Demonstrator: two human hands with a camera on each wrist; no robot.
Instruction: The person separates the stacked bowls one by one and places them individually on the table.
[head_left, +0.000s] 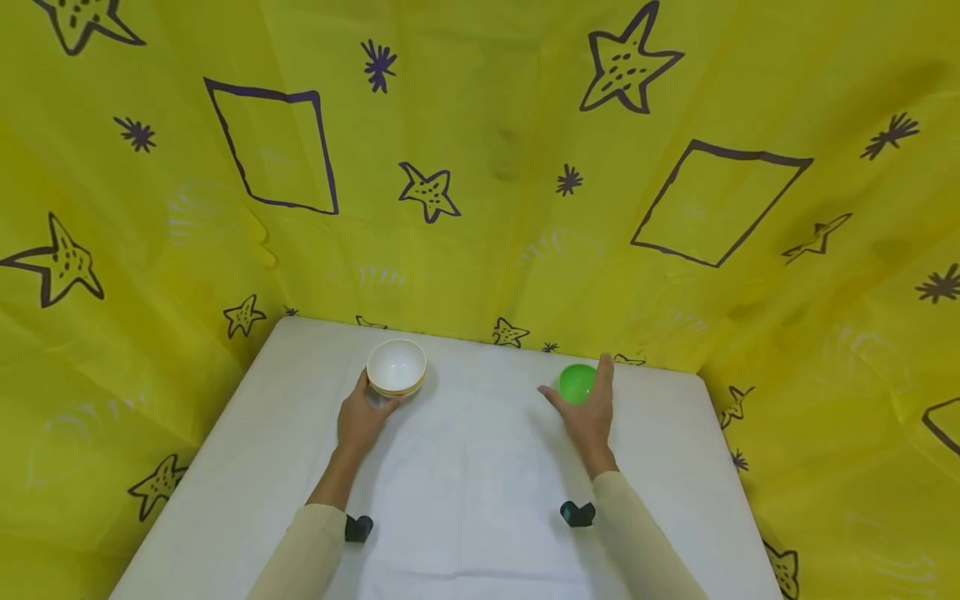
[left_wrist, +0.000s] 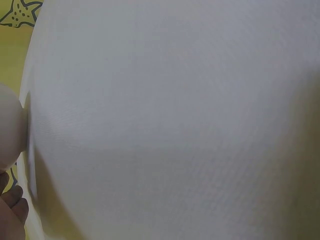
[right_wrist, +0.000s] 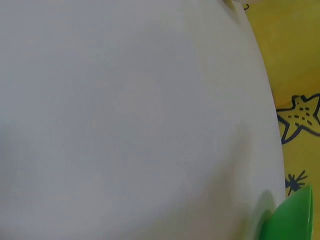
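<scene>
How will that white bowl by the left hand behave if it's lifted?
The white bowl looks rigid and glossy, so it may be slippery and will probably hold its shape. It seems to show a second rim below, perhaps stacked bowls that could separate. The left hand cups only its near side.

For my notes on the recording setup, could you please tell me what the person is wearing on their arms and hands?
Both hands, the left hand and the right hand, are bare, with no gloves or rings visible. Each arm wears a long cream-coloured sleeve ending short of the wrist. A small dark camera mount sits at the inner side of each forearm near the cuff.
</scene>
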